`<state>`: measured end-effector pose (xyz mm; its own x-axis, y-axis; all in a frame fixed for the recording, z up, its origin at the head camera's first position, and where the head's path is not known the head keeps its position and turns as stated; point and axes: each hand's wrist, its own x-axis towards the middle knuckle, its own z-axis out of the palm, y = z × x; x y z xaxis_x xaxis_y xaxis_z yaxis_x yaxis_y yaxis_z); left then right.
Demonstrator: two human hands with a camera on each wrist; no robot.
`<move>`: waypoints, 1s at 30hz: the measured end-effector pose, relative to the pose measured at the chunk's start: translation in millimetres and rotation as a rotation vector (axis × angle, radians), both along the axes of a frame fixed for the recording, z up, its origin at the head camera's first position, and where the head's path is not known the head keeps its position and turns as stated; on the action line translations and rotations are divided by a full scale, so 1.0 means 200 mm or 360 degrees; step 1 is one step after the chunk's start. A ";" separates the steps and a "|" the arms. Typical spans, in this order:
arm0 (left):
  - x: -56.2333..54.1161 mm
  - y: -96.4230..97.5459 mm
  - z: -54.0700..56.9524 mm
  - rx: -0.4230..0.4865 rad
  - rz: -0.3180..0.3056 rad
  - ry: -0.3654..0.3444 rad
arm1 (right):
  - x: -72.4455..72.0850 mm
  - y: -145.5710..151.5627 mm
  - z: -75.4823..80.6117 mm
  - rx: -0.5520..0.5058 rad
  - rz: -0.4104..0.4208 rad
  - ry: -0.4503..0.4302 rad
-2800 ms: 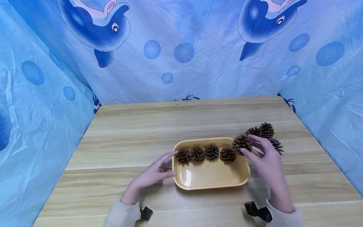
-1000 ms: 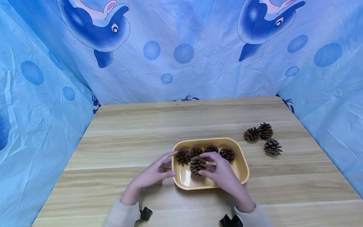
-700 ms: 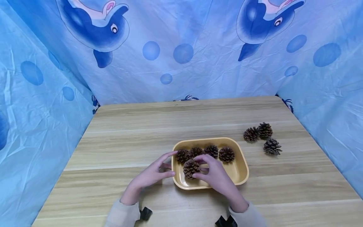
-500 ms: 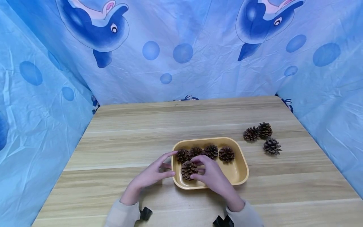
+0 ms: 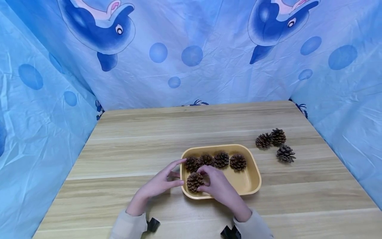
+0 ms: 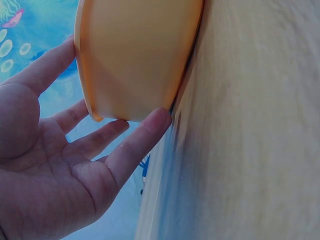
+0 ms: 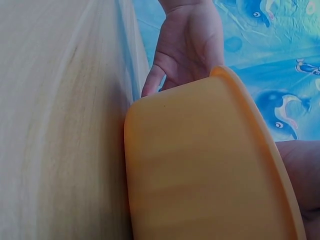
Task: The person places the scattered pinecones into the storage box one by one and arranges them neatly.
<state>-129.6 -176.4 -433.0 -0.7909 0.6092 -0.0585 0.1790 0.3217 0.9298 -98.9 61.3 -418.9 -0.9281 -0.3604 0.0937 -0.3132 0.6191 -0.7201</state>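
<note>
My right hand pinched one round, brown, woody pine cone between thumb and fingers, closed just enough to grip its side. That left the cone's other side free to sit close to the wall, I think. It was inside the long, yellow-orange, plastic-looking tub, in the near corner closest to my left hand. I couldn't tell if it touched the bottom. My left hand was spread out, fingers mostly straight, touching the tub's outside. It had hold of nothing; I guess it was there to stop the tub sliding. Just past my right hand, four other round, brown, woody pine cones sat in a row along the far wall, which left room in front. Well off to the right of my right hand, three loose, brown, woody pine cones lay on the flat, pale, wood-grained table, probably so they were handy to reach.
</note>
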 end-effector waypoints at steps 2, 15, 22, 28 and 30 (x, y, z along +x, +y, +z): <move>0.00 0.00 0.00 0.0001 0.0000 -0.0007 | 0.00 0.00 0.00 0.0021 0.0010 0.0010; 0.01 -0.01 0.01 -0.0031 0.0029 -0.0013 | 0.00 -0.03 0.00 0.0026 0.0054 -0.0011; 0.01 -0.01 0.01 -0.0029 0.0027 -0.0017 | 0.01 -0.03 0.01 0.0048 0.0032 0.0025; 0.01 -0.01 0.00 -0.0029 0.0026 -0.0010 | 0.01 -0.01 0.03 0.0057 -0.0034 0.0004; 0.01 -0.01 0.00 -0.0033 0.0023 -0.0001 | 0.02 0.00 0.04 0.0040 -0.0052 0.0003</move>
